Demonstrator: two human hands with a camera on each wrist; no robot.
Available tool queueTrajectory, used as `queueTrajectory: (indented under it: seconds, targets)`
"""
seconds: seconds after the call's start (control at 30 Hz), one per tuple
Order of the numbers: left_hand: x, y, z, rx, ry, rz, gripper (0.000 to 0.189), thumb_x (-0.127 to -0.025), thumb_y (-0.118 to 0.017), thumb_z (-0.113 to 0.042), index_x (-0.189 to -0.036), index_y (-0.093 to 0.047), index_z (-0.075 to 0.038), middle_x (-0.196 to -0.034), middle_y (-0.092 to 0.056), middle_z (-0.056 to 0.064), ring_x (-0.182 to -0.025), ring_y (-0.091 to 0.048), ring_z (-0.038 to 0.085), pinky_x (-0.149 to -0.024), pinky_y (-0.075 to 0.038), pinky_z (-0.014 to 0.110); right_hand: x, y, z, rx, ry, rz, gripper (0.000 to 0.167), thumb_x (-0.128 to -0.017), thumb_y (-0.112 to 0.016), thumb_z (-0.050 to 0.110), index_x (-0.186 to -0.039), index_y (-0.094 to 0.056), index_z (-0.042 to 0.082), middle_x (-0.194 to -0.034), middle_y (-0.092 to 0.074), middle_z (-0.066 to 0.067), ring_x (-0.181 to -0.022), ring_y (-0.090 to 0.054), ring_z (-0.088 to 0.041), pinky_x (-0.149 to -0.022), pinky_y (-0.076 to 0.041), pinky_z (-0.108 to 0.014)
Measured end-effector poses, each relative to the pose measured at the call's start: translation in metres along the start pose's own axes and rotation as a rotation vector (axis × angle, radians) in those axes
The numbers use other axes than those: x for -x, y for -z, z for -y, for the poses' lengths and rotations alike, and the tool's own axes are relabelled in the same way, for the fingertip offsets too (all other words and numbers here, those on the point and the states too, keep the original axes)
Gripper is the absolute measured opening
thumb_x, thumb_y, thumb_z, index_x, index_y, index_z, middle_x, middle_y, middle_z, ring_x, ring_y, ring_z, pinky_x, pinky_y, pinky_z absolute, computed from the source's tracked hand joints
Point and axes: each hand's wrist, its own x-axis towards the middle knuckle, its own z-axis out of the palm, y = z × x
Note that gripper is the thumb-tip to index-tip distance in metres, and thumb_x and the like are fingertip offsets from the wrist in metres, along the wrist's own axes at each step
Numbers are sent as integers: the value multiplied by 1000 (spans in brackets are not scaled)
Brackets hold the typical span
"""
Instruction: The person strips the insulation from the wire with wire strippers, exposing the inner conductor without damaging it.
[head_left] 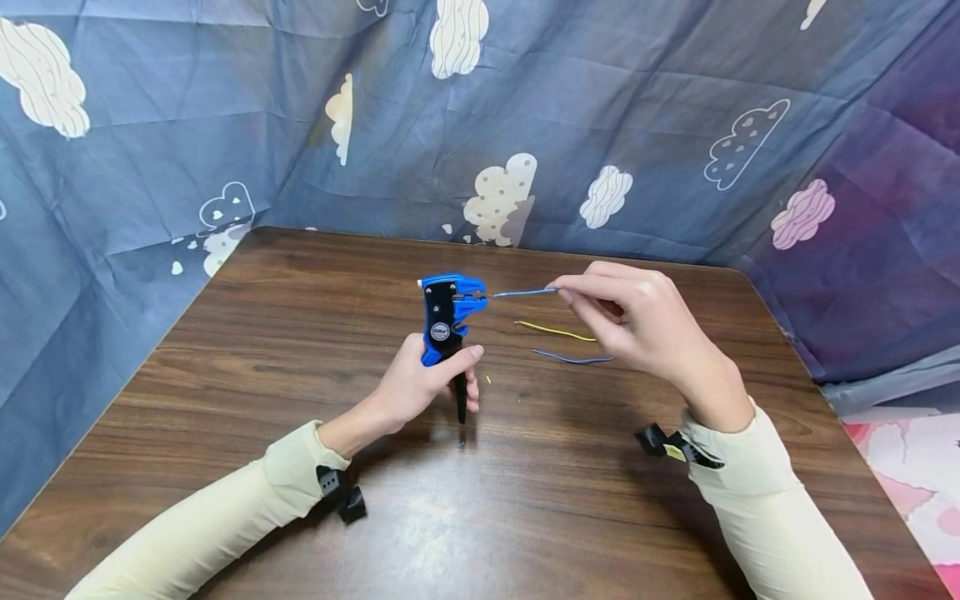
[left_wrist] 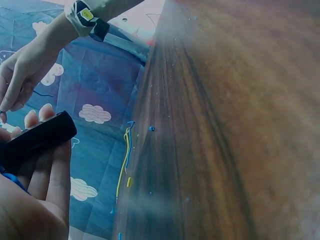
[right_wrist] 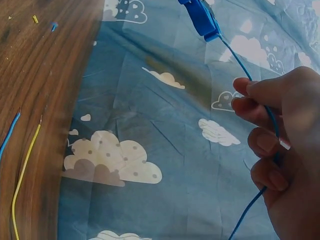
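My left hand (head_left: 412,383) grips a blue and black wire stripper (head_left: 444,304) by its handles, holding it upright above the table. The stripper's head points right, toward my right hand (head_left: 652,321). Between thumb and fingertips, that right hand pinches a thin blue wire (head_left: 525,292). Bare metal shows at the wire's left end, close in front of the stripper's blue jaws. In the right wrist view, the blue wire (right_wrist: 240,62) runs from the stripper's head (right_wrist: 204,20) past my fingers and hangs below them. A black handle (left_wrist: 42,137) lies across my left fingers in the left wrist view.
On the brown wooden table (head_left: 247,400) lie a yellow wire (head_left: 555,332) and another blue wire (head_left: 573,359), below my right hand. Small scraps, including a yellow piece (head_left: 488,379) and a blue piece (left_wrist: 152,129), are scattered nearby. Behind hangs a cloud-patterned curtain (head_left: 405,192).
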Motion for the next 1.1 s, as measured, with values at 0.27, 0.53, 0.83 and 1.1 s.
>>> queueTrajectory:
  seconds: [0.27,0.53,0.83,1.1]
  targets:
    - [-1,1,2,11,10,-24,37,-108,-68,-28,-90,-66,5,-78,-76,16,-66,-78,31,-71,-69,56,2,0,-7,-11,-28,31,22,-97,-78,4,-113,-84,18,-73,-55,12,-62,-43,-5,-58,-32,-17]
    - [-4,6,6,18,13,-19,37,-108,-68,-28,-92,-66,5,-79,-76,14,-68,-79,30,-74,-70,55,10,-10,-28,-18,-149,111,26,-101,-76,9,-120,-83,26,-76,-62,14,-55,-43,-8,-53,-32,-17]
    - [-6,8,5,22,25,-2,37,-108,-69,-30,-95,-65,5,-80,-77,15,-68,-79,30,-76,-70,55,25,-31,-70,33,-314,219,12,-101,-77,16,-110,-84,18,-70,-69,10,-51,-43,-2,-52,-38,-21]
    - [-5,8,4,-11,39,43,37,-108,-68,-30,-97,-66,5,-83,-76,17,-70,-79,31,-77,-69,57,37,-53,-106,42,-290,222,11,-100,-78,13,-107,-86,14,-83,-82,2,-54,-61,-1,-60,-41,-23]
